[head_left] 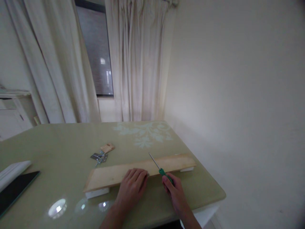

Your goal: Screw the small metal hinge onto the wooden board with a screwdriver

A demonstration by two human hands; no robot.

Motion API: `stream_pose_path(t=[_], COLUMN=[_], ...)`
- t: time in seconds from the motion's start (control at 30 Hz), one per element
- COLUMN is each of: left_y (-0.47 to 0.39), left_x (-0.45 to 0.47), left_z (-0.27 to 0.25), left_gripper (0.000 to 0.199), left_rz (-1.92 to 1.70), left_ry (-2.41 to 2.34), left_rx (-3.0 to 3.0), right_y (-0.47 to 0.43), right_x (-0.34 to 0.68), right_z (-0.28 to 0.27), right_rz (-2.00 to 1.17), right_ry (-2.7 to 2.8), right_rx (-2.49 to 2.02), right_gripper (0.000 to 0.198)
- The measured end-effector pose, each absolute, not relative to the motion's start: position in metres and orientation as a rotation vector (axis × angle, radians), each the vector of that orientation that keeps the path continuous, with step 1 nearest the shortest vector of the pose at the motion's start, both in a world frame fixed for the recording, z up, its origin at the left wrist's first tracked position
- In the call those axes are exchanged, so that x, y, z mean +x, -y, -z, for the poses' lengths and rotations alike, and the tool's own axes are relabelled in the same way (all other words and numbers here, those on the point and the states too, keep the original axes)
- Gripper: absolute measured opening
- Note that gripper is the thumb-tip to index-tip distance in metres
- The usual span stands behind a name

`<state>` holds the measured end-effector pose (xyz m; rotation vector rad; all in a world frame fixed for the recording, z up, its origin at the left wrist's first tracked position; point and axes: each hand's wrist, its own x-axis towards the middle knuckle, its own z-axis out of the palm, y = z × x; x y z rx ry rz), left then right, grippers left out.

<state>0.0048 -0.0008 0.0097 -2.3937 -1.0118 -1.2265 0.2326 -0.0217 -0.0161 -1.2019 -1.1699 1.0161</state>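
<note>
A long pale wooden board (108, 175) lies across the table on white blocks, one block (97, 192) under its left end and another (187, 169) under its right. My left hand (133, 186) rests on the board's near edge, its fingers pressed together. Something small and metallic shows at those fingertips, too little of it visible to name. In my right hand (175, 190) is a screwdriver (162, 172) with a green handle, gripped with the fingers wrapped round it. Its thin shaft points up and left above the board, the tip touching nothing.
Beyond the board lie loose metal hinges and screws (100, 157) beside small wooden pieces (107, 148). A black flat panel (17, 189) and a white object (14, 170) sit at the left of the green table (66, 140). A wall (238, 111) stands along the right side.
</note>
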Motion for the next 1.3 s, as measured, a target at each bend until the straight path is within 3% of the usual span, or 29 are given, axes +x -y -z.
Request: stream_pose_path(t=[1.3], left_y=[0.001], left_x=[0.005], left_z=[-0.011], left_gripper=[0.012], left_rz=[1.169], left_ry=[1.123], left_rx=[-2.347], right_y=[0.025], right_x=[0.233], right_z=[0.005], right_rz=[-0.967], right_ry=[1.277], right_rx=[-1.229], right_gripper=[0.064])
